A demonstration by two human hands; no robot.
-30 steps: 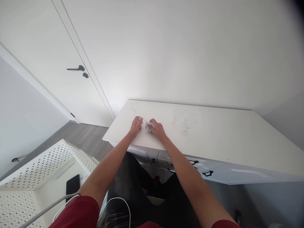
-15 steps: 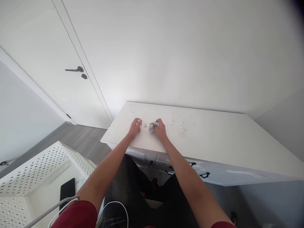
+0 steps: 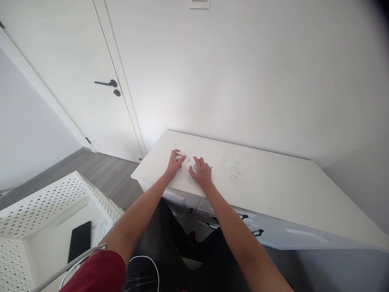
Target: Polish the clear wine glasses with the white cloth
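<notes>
My left hand (image 3: 175, 162) is curled around a clear drinking glass (image 3: 186, 158) above the left part of the white cabinet top (image 3: 273, 182). Thumb and fingers grip it from the left, hiding much of its shape. Just to the right is my right hand (image 3: 201, 172), with thumb and forefinger spread toward the glass. A crumpled pale grey cloth (image 3: 195, 166) shows under its palm, mostly covered. Behind my left hand stands another clear glass (image 3: 174, 141). Several more clear glasses (image 3: 236, 164) stand to the right of my right hand, their outlines faint against the white.
A white wall rises behind the cabinet, and a white door with a black handle (image 3: 106, 83) is at left. Drawers with black pulls (image 3: 258, 232) face my legs. At lower left, a white perforated cart (image 3: 45, 202) holds a black flat device (image 3: 80, 241). Cables cross my left arm.
My right hand has turned palm down and spread its thumb and forefinger, covering most of the cloth. The left hand keeps the glass. The camera view has shifted slightly.
</notes>
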